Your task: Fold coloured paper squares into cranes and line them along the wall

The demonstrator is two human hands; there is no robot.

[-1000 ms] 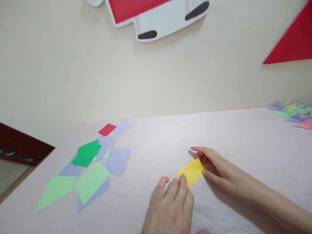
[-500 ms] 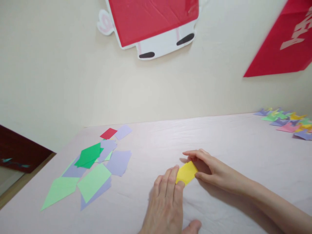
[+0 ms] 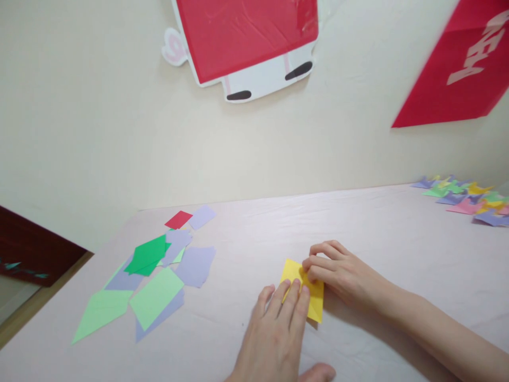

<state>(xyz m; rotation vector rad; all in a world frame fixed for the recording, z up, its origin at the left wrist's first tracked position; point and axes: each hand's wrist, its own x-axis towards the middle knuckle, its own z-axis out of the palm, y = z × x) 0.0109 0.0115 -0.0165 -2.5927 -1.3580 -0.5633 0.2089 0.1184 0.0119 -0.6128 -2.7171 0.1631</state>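
A small yellow paper (image 3: 314, 300) lies folded on the pale pink table (image 3: 358, 223) in front of me. My left hand (image 3: 278, 334) lies flat, its fingers stretched out and their tips pressing the paper's near left part. My right hand (image 3: 338, 273) comes in from the right with its fingers curled, pinching the paper's upper edge. Both hands touch the same sheet.
To the left lie several loose paper pieces: light green (image 3: 155, 297), dark green (image 3: 148, 254), lilac (image 3: 195, 264) and one red (image 3: 178, 219). Several folded coloured paper shapes (image 3: 469, 199) sit at the far right edge. Red posters hang on the cream wall behind.
The yellow paper has turned and been laid flatter, more upright in view. My right fingers have curled onto its top edge. My left fingertips now press on it.
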